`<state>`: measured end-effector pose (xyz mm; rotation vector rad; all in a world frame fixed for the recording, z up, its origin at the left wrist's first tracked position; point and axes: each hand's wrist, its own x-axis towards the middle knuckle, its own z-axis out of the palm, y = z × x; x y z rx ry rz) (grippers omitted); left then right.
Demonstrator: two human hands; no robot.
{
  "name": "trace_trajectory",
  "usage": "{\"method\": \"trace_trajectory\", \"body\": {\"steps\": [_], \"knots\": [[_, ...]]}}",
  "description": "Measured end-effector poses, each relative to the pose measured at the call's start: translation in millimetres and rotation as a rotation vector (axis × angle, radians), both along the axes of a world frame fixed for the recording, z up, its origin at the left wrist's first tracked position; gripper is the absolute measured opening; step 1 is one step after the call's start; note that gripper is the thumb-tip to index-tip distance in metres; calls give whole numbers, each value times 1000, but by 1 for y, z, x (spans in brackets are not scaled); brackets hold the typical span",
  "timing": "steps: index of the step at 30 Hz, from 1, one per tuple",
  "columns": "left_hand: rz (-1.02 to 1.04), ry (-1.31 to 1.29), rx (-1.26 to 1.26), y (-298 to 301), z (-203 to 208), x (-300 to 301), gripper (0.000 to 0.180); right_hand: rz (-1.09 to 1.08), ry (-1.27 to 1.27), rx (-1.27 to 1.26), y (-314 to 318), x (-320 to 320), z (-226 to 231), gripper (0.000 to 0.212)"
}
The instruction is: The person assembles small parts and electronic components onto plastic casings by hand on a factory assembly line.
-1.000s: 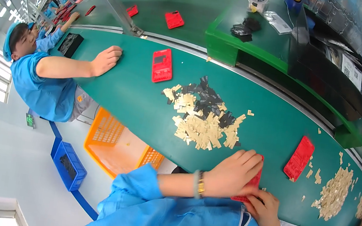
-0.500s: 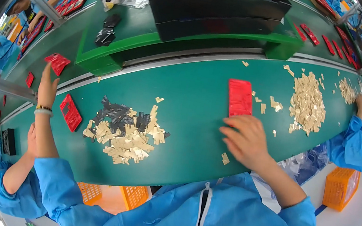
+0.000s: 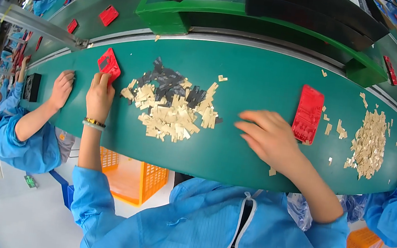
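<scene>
My left hand (image 3: 99,96) has its fingers closed on the lower end of a red plastic panel (image 3: 109,64), which lies tilted on the green table. Just right of it is a mixed pile of small pale-gold L-shaped pieces (image 3: 171,120) and dark grey strips (image 3: 164,81). My right hand (image 3: 269,135) hovers over the table between this pile and a second red plastic panel (image 3: 307,115). Its fingers are stretched out and nothing shows in them. The second panel lies with its ribbed, moulded side up, apart from the fingertips.
A larger heap of pale-gold pieces (image 3: 369,145) lies at the right. Behind the table, a green shelf (image 3: 273,28) carries a black box (image 3: 315,13). More red panels (image 3: 108,15) lie on the belt beyond. At the left, a co-worker's hand (image 3: 63,87) is close to mine.
My left hand has come down from a red panel on the belt to the one on the table. The right hand has shifted left, off the second panel. The view has turned.
</scene>
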<state>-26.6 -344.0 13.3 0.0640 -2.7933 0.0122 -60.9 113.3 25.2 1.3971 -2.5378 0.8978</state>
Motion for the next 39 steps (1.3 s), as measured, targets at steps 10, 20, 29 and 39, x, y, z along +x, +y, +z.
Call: {"method": "trace_trajectory", "body": {"steps": [10, 20, 29, 39], "knots": [[-1205, 551, -48, 209, 52, 85, 5, 159, -49, 21, -69, -27, -41, 27], [-1127, 37, 281, 247, 6, 59, 32, 227, -271, 247, -70, -42, -6, 20], [-260, -156, 1689, 239, 1, 22, 41, -162, -977, -608, -57, -11, -4, 8], [-333, -376, 2005, 254, 15, 13, 12, -215, -1488, -1179, -55, 18, 24, 11]]}}
